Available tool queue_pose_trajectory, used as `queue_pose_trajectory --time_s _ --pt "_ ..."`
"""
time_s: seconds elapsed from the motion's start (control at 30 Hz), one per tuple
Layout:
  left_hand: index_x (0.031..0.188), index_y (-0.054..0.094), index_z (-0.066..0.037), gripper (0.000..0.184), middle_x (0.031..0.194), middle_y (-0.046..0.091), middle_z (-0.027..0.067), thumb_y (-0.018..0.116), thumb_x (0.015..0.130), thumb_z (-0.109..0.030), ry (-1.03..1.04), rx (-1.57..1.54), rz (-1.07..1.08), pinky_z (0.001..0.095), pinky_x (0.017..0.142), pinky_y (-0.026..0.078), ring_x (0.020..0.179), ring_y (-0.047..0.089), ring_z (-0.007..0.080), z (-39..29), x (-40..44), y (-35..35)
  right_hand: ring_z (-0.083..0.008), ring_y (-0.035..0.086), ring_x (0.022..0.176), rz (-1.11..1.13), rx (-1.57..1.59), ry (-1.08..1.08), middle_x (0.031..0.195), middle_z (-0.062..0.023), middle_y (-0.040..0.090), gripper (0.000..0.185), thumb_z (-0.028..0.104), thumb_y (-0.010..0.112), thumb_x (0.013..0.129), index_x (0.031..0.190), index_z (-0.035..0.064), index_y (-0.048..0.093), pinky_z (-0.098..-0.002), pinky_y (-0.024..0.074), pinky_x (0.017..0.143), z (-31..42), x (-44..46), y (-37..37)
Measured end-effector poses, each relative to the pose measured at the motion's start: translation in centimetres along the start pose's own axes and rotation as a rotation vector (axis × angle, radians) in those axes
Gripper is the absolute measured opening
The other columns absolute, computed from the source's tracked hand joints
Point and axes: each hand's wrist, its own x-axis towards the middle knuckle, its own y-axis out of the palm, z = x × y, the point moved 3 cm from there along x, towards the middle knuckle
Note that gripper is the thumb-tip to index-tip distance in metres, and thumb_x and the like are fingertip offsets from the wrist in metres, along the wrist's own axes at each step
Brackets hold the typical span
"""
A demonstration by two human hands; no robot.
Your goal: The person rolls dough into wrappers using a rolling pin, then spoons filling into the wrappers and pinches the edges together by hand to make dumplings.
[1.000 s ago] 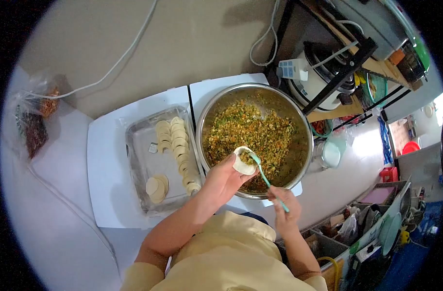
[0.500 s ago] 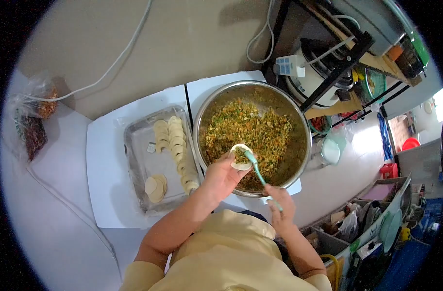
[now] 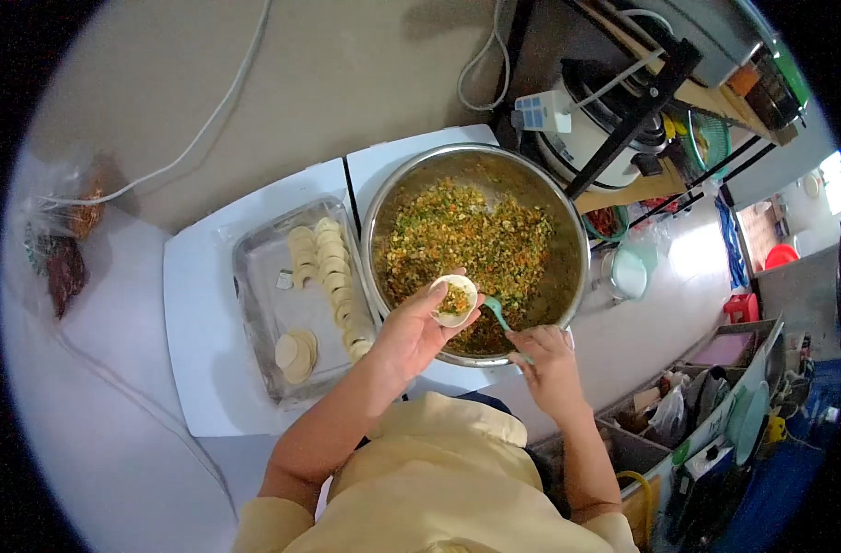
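Note:
My left hand (image 3: 417, 330) cups a round, pale dough wrapper (image 3: 454, 301) with chopped filling in its middle, over the near side of a big steel bowl (image 3: 579, 276). My right hand (image 3: 546, 361) is closed around the handle of a green spoon (image 3: 497, 311), whose head is just right of the wrapper. Chopped green, orange and yellow filling (image 3: 476, 230) lies in the bowl. To the left, a clear tray (image 3: 264, 318) holds rows of folded dumplings (image 3: 333, 267) and a small stack of flat wrappers (image 3: 296, 355).
A rice cooker (image 3: 586, 138) and a power strip (image 3: 542, 111) are by a dark-framed shelf at the upper right. A green basket (image 3: 607, 224) sits below it. Plastic bags (image 3: 56, 240) lie at the far left. Bins with assorted items (image 3: 667, 415) stand at the lower right.
The spoon has moved out of the wrapper to its right, leaving the filling in view. My right hand has risen slightly and turned. The whole view has shifted a little.

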Motion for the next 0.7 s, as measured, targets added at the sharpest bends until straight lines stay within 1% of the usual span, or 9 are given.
queue_pose_trajectory --time_s 0.1,0.23,0.3,0.33,0.4,0.47,0.53,0.57,0.7 --pt "0.13 0.042 0.0 0.037 0.125 0.05 0.0162 0.043 0.097 -0.019 0.008 0.029 -0.014 0.0404 0.098 0.044 0.116 0.051 0.0309 0.2 0.0 -0.2 -0.026 0.052 0.099 0.078 -0.204 -0.136 0.102 -0.0065 0.057 0.033 0.019 0.066 0.076 0.107 0.0073 0.063 -0.0419 0.0382 0.09 1.2 0.2 0.0" --pt "0.129 0.043 0.0 0.037 0.123 0.051 0.0157 0.039 0.098 -0.019 -0.018 0.0 0.003 0.0407 0.099 0.043 0.116 0.051 0.0309 0.2 -0.3 0.5 -0.0261 0.053 0.098 0.037 -0.049 -0.205 0.102 -0.0062 0.058 0.035 0.021 0.069 0.074 0.106 0.0085 0.064 -0.0425 0.0385 0.088 2.2 0.9 -0.6" --pt "0.129 0.043 -0.001 0.037 0.123 0.051 0.0145 0.037 0.099 -0.021 -0.034 0.014 0.022 0.0404 0.099 0.042 0.115 0.051 0.0293 0.4 -0.6 1.2 -0.0275 0.053 0.097 -0.114 0.107 -0.231 0.103 -0.0064 0.059 0.033 0.022 0.071 0.072 0.102 0.0093 0.064 -0.0415 0.0389 0.086 2.2 1.1 -0.6" --pt "0.129 0.043 -0.001 0.037 0.122 0.051 0.0133 0.035 0.099 -0.023 -0.042 0.025 0.04 0.04 0.099 0.041 0.115 0.051 0.0277 0.5 -0.6 1.5 -0.0275 0.053 0.097 -0.117 0.107 -0.227 0.103 -0.0064 0.059 0.033 0.022 0.071 0.072 0.102 0.0093 0.064 -0.0415 0.0389 0.086 2.6 1.3 -0.3" --pt "0.129 0.044 -0.003 0.038 0.122 0.052 0.0116 0.034 0.1 -0.024 -0.043 0.02 0.088 0.0397 0.099 0.041 0.114 0.051 0.0257 0.9 -0.9 1.8 -0.0284 0.054 0.095 -0.329 0.168 -0.206 0.101 -0.0066 0.059 0.029 0.021 0.073 0.071 0.096 0.0095 0.064 -0.0395 0.0393 0.083 3.9 2.2 -0.2" --pt "0.129 0.044 -0.004 0.038 0.121 0.052 0.01 0.033 0.1 -0.026 -0.041 0.013 0.135 0.0393 0.099 0.04 0.112 0.051 0.0238 1.1 -1.2 2.3 -0.0293 0.052 0.101 -0.353 0.164 -0.2 0.107 -0.0082 0.058 0.033 0.019 0.073 0.07 0.1 0.01 0.061 -0.0396 0.0378 0.085 5.2 3.2 0.1" --pt "0.127 0.045 -0.008 0.037 0.122 0.054 0.0085 0.037 0.098 -0.03 -0.084 -0.014 0.093 0.0365 0.09 0.044 0.107 0.055 0.0206 1.3 -1.8 2.7 -0.0301 0.049 0.107 -0.329 0.127 -0.19 0.116 -0.0099 0.054 0.044 0.02 0.073 0.069 0.109 0.0108 0.057 -0.0423 0.0351 0.089 6.0 3.9 0.4" --pt "0.123 0.047 -0.009 0.033 0.117 0.056 0.0057 0.038 0.098 -0.029 -0.093 -0.024 0.091 0.0379 0.093 0.043 0.105 0.055 0.0209 1.7 -1.6 2.0 -0.0312 0.046 0.112 -0.32 0.123 -0.19 0.122 -0.0112 0.05 0.051 0.021 0.074 0.067 0.112 0.0109 0.054 -0.0447 0.0325 0.092 5.8 4.0 1.1" --pt "0.123 0.047 -0.01 0.033 0.116 0.056 0.0045 0.039 0.098 -0.029 -0.048 0.02 0.044 0.0381 0.092 0.043 0.105 0.055 0.0203 1.7 -2.2 2.9 -0.0309 0.047 0.111 -0.318 0.167 -0.142 0.122 -0.0114 0.05 0.048 0.019 0.073 0.067 0.11 0.0105 0.055 -0.0448 0.0335 0.093 6.1 4.4 1.2"
